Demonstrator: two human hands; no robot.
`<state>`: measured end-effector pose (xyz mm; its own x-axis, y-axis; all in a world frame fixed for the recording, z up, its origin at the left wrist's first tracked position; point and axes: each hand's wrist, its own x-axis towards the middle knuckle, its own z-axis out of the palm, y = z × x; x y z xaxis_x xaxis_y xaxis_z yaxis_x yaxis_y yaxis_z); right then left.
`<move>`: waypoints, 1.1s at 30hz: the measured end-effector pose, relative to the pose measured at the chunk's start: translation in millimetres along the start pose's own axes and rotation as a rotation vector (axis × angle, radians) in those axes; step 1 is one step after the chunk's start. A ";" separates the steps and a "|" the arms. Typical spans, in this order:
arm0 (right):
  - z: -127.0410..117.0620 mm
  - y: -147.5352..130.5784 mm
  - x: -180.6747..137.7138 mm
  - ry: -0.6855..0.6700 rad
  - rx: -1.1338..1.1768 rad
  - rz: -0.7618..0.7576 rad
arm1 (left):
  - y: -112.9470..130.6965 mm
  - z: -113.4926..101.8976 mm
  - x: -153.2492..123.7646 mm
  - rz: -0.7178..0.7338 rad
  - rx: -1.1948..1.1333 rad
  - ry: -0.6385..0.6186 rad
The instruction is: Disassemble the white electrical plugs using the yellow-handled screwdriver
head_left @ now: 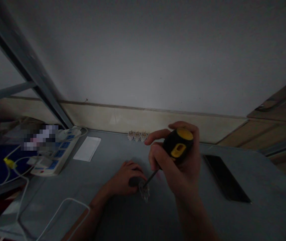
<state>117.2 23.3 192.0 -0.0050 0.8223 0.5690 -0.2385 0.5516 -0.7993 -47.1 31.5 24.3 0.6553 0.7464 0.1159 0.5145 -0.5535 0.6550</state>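
Small, clear and many-edged, glinting faintly in dim light, a see-through fitting (144,193) sat on the gray tabletop (271,190), to the right of the power strip (69,152) and nearer to my camera. I had the left hand (125,177) closed on a dark rounded piece (134,181) right against it; whether the two were joined, I could not tell. The right hand (180,160), farther right of the strip, gripped a black-and-yellow screwdriver (179,150) by its stubby handle, the shaft slanting down to the fitting.

I counted one screwdriver, one fitting at work and three similar clear pieces (137,136) in a row — right of the strip, along the wall. One white paper (87,149) lay just right of the strip — and one black phone (227,179) well apart on the same side.
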 end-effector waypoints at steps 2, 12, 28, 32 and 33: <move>-1.6 2.0 3.8 -0.065 0.046 0.013 | 0.1 0.2 0.1 -0.001 -0.007 0.007; -13.3 -2.1 7.0 -0.214 0.106 -0.007 | 7.1 -4.5 1.2 -0.021 -0.014 0.018; -31.3 -18.6 12.4 -0.256 0.084 0.001 | 0.9 -2.5 -0.4 -0.013 -0.022 0.022; -21.8 -27.7 -0.1 -0.075 0.095 0.024 | 3.0 -5.4 0.1 -0.005 -0.011 -0.006; -19.4 -28.3 -1.8 -0.075 0.126 0.005 | 3.7 -6.0 0.2 -0.003 -0.007 -0.009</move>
<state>142.9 8.9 209.9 -0.0776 0.8100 0.5812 -0.3583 0.5214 -0.7744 -48.4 31.8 31.2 0.6589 0.7445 0.1073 0.5126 -0.5488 0.6603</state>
